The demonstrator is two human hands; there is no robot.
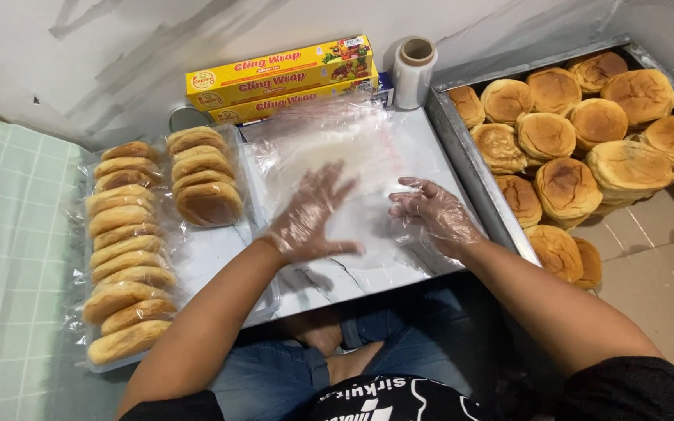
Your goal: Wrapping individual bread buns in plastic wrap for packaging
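Small-scale bakery packing station, floor level.
Evidence: metal tray [462, 148] of loose buns [567, 187] at right, wrapped buns [126, 257] at left, cling-film boxes [278, 78] at far wall.

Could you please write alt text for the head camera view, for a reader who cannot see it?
A person's gloved left hand and right hand smooth a clear plastic sheet on a white board. Wrapped buns fill a tray on the left; loose buns fill a metal tray on the right.
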